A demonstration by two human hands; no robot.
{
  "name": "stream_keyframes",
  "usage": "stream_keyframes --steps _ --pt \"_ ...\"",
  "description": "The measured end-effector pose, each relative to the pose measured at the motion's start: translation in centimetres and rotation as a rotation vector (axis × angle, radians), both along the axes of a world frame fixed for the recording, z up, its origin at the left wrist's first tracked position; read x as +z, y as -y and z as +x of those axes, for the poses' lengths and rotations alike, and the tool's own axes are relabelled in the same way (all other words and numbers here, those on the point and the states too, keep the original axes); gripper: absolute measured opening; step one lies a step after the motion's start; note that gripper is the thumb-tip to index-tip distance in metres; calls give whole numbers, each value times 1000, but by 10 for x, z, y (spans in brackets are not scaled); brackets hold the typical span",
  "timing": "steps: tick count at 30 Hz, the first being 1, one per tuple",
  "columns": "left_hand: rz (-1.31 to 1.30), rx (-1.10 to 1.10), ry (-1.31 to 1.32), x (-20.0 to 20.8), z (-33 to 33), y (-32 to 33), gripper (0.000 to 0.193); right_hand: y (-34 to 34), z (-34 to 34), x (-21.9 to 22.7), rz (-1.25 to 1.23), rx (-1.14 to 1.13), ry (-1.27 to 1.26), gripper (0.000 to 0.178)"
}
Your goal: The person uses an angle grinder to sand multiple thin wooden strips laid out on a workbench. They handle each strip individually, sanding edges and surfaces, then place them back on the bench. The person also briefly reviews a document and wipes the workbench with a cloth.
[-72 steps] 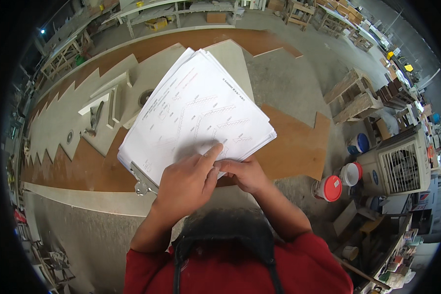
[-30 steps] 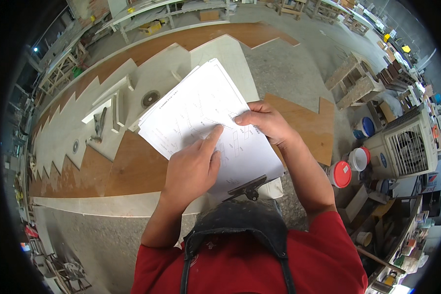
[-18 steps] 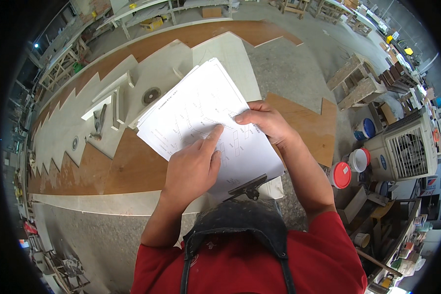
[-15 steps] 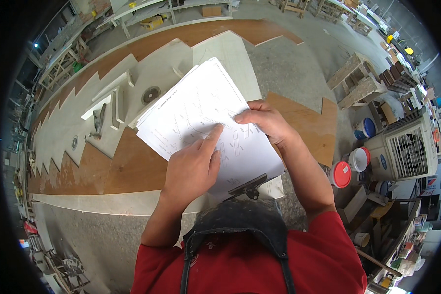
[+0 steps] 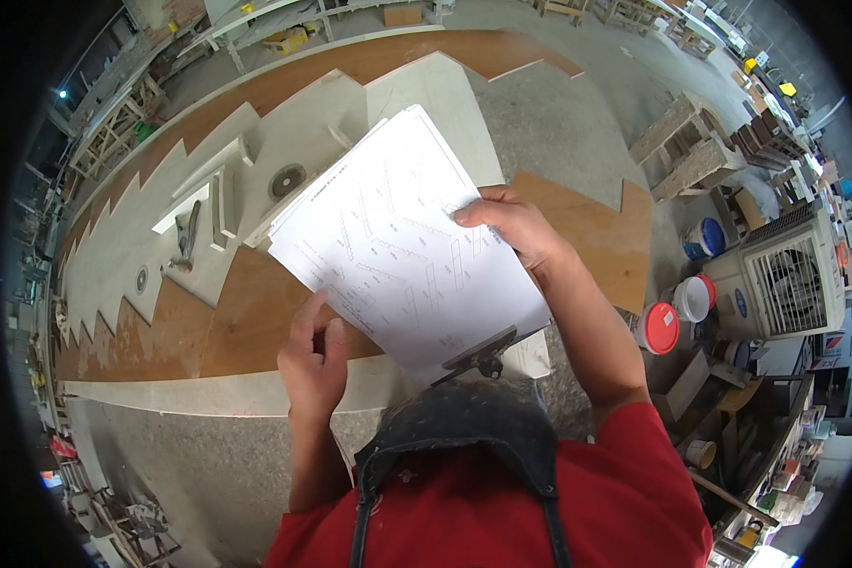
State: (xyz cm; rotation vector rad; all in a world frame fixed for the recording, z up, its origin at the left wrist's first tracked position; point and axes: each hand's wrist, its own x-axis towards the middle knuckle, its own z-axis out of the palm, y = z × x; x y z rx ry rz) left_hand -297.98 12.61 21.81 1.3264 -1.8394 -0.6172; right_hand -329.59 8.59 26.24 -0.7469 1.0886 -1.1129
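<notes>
A clipboard with a stack of white sheets (image 5: 379, 256) lies tilted in front of me, its dark metal clip (image 5: 483, 357) at the end nearest my body. The top sheet carries line drawings of stepped outlines and narrow bars. My right hand (image 5: 521, 227) grips the right edge, thumb on top of the paper and fingers hidden underneath. At the lower left edge of the sheets is my left hand (image 5: 312, 364), its index fingertip beside the paper and its thumb apart; it holds nothing.
Beneath the clipboard, a pale board (image 5: 303, 114) and brown sawtooth-edged panels (image 5: 256, 331) spread out. On the pale board lie wooden strips (image 5: 225, 204), a dark hand tool (image 5: 187, 241) and a round disc (image 5: 289, 180). Right are buckets (image 5: 658, 328), an air cooler (image 5: 781, 284) and a wooden stand (image 5: 686, 151).
My left hand has drawn back from the middle of the drawing to the lower left edge of the sheets. My right hand keeps its hold on the clipboard.
</notes>
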Motion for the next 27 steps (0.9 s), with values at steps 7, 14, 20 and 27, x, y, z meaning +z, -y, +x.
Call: stream_keyframes --steps 7,14,20,27 --pt "469 -39 -545 -41 10 -6 41 0 10 -2 43 -23 -13 43" --pt "735 -100 -951 -48 -7 -3 39 -2 9 -10 33 -8 49 45" --pt "783 -201 -1033 -59 -1 5 37 -3 10 -9 41 -23 47 50" --pt "830 -260 -1208 -63 -3 5 36 -4 14 -2 50 -32 22 51"
